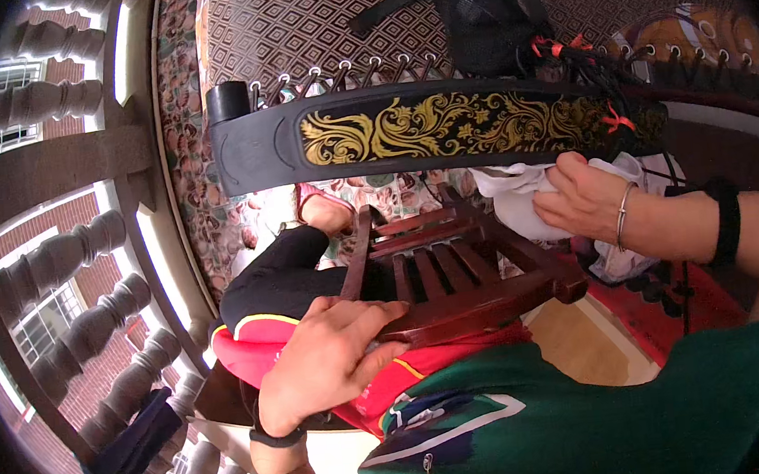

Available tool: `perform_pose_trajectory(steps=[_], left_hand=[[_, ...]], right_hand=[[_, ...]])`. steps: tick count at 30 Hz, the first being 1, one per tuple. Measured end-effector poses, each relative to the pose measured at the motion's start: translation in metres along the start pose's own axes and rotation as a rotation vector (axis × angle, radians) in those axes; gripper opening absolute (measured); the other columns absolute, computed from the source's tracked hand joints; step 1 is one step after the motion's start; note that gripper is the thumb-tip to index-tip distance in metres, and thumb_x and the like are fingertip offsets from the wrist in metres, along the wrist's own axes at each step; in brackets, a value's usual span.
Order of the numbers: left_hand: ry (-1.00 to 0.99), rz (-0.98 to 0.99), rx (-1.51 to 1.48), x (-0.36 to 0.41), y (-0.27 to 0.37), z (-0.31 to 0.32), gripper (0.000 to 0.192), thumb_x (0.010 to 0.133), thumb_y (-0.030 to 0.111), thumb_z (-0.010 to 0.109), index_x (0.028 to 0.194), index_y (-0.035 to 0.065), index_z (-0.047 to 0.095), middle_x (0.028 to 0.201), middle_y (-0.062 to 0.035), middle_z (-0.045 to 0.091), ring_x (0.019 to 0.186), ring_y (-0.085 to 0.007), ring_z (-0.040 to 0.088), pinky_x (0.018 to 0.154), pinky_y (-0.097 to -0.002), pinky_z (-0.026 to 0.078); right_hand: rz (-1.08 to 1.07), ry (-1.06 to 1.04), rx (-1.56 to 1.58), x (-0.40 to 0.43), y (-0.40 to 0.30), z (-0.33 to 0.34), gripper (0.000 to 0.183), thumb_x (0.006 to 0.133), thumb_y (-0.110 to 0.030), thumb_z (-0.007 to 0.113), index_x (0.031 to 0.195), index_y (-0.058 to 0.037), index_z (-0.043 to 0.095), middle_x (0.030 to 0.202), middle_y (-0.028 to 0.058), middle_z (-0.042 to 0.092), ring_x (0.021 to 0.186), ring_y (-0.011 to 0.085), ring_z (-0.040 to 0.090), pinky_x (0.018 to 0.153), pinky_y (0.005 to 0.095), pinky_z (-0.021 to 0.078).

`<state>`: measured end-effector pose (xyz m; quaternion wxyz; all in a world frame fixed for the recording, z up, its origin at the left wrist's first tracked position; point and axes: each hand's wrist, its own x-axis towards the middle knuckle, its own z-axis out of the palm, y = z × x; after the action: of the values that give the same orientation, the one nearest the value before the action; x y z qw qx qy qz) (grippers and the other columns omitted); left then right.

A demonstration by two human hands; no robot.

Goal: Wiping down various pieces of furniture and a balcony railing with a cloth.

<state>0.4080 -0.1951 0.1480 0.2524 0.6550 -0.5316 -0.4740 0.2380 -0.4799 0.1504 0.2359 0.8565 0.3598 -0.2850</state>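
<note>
A small dark red wooden chair (pixel 459 311) with slats rests tilted on my lap. My left hand (pixel 340 361) grips the near end of its thick rail, fingers on top and thumb along the near side. Bunched in my right hand (pixel 581 200) is a white cloth (pixel 521 213), just beyond the chair's right side. That hand is close to the front edge of a long black armrest (pixel 465 126) with gold scrollwork. The cloth hides my right fingertips.
Behind the armrest stretches a laced diamond-patterned fabric seat (pixel 304 25). On it lies a black bag (pixel 496 20), near dark cords with red ties (pixel 564 51). A balustrade (pixel 74 266) runs along the left. Patterned flooring (pixel 186 118) shows beside it, and a red cloth (pixel 708 301) lies at right.
</note>
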Motion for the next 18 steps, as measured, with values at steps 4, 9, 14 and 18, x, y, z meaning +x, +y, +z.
perform_pose_trajectory(steps=[4, 9, 14, 18], left_hand=[[0.034, -0.048, 0.493, 0.008, 0.03, 0.01, 0.04, 0.075, 0.024, 0.064, 0.11, 0.0071, 0.055, 0.089, -0.0044, 0.061, 0.079, -0.0205, 0.058, 0.074, -0.0346, 0.04], [0.076, -0.044, 0.627, 0.005, 0.026, 0.023, 0.04, 0.068, 0.017, 0.062, 0.107, 0.0077, 0.056, 0.088, -0.0031, 0.06, 0.076, -0.0166, 0.058, 0.07, -0.0339, 0.039], [0.163, -0.106, 0.598, 0.008, 0.033, 0.026, 0.034, 0.068, 0.013, 0.062, 0.103, 0.0095, 0.059, 0.083, -0.002, 0.06, 0.073, -0.0166, 0.057, 0.071, -0.0318, 0.039], [0.178, -0.129, 0.606, 0.013, 0.039, 0.032, 0.035, 0.064, 0.013, 0.063, 0.099, 0.0087, 0.061, 0.085, -0.0044, 0.062, 0.077, -0.0208, 0.058, 0.074, -0.0334, 0.039]], right_hand=[[0.001, -0.048, -0.038, -0.002, 0.0, 0.003, 0.022, 0.08, -0.021, 0.044, 0.09, -0.0067, 0.058, 0.075, 0.0034, 0.046, 0.075, 0.0205, 0.048, 0.07, 0.036, 0.0336], [-0.074, -0.186, -0.101, -0.01, 0.006, -0.008, 0.023, 0.079, -0.022, 0.047, 0.086, -0.0094, 0.065, 0.075, 0.0039, 0.049, 0.078, 0.021, 0.049, 0.071, 0.0353, 0.0329], [-0.073, -0.297, 0.002, -0.009, 0.004, -0.003, 0.023, 0.077, -0.024, 0.05, 0.086, -0.0092, 0.066, 0.079, 0.0041, 0.055, 0.081, 0.0212, 0.05, 0.074, 0.0386, 0.034], [-0.127, -0.352, 0.024, -0.016, 0.004, -0.013, 0.03, 0.083, -0.034, 0.049, 0.096, -0.0139, 0.066, 0.1, 0.0046, 0.063, 0.087, 0.0212, 0.055, 0.072, 0.043, 0.0384]])
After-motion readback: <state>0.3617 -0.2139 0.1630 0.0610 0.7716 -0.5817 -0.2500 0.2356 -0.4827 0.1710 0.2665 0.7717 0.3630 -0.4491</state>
